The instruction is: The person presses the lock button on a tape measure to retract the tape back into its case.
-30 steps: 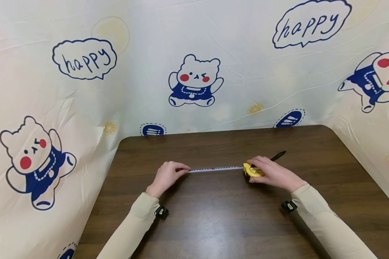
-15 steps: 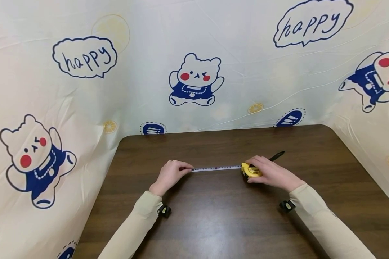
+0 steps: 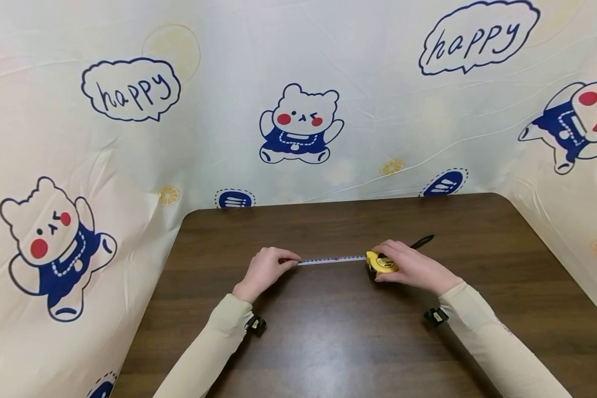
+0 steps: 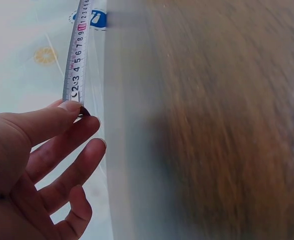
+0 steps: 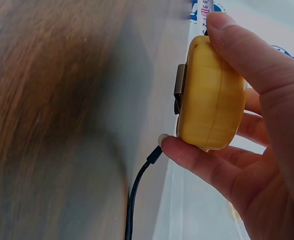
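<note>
On the table (image 3: pixel 328 342), left hand (image 3: pixel 266 271) pinches the tape blade (image 3: pixel 332 259); right hand (image 3: pixel 410 268) grips the yellow case (image 3: pixel 380 263).

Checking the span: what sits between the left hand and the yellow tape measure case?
Only the drawn-out tape blade runs from the left hand to the case in the right hand, over bare table; head view.

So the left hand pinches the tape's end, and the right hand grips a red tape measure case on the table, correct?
Not quite: the case is yellow, not red, as the right wrist view shows plainly. The rest holds: the left hand pinches the end of the tape, and the right hand grips the case on the table.
</note>
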`<state>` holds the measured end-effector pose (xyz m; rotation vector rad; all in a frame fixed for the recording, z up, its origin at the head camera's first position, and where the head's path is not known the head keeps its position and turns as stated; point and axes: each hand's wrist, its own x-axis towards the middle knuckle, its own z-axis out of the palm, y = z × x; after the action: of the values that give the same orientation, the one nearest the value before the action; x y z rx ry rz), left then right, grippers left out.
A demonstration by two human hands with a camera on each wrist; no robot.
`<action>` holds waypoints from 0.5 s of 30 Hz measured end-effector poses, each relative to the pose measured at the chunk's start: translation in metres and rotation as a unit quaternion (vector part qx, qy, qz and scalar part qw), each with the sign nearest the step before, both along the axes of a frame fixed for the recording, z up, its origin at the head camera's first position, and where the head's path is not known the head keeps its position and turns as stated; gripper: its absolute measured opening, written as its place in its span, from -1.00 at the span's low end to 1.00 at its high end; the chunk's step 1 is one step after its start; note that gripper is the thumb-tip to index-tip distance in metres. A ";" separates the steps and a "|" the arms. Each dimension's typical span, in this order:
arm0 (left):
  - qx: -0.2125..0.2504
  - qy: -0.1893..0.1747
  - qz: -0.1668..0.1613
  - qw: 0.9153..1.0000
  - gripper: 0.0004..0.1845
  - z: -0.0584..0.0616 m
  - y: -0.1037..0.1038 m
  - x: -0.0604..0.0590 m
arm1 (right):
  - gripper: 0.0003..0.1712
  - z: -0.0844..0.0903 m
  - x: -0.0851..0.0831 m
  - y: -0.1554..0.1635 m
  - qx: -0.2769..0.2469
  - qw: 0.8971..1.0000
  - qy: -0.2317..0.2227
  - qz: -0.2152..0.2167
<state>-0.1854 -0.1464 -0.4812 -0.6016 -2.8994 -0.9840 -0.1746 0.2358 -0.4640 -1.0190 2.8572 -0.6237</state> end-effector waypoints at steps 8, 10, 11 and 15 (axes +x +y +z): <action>-0.001 -0.002 -0.003 1.000 -0.88 -0.001 0.007 -0.001 | -0.32 0.001 0.000 -0.005 0.000 1.000 -0.003 0.004; -0.002 -0.002 -0.004 1.000 -0.88 -0.001 0.009 -0.002 | -0.32 0.002 0.000 -0.006 0.001 1.000 -0.005 0.004; -0.003 -0.003 -0.003 1.000 -0.88 -0.002 0.009 -0.002 | -0.32 0.001 0.000 -0.007 0.001 1.000 -0.005 0.004; -0.001 -0.003 -0.004 1.000 -0.88 -0.001 0.012 -0.001 | -0.32 0.002 0.000 -0.008 0.001 1.000 -0.004 0.005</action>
<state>-0.1867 -0.1343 -0.4821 -0.6132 -2.9062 -0.9863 -0.1744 0.2274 -0.4625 -1.0287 2.8426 -0.6238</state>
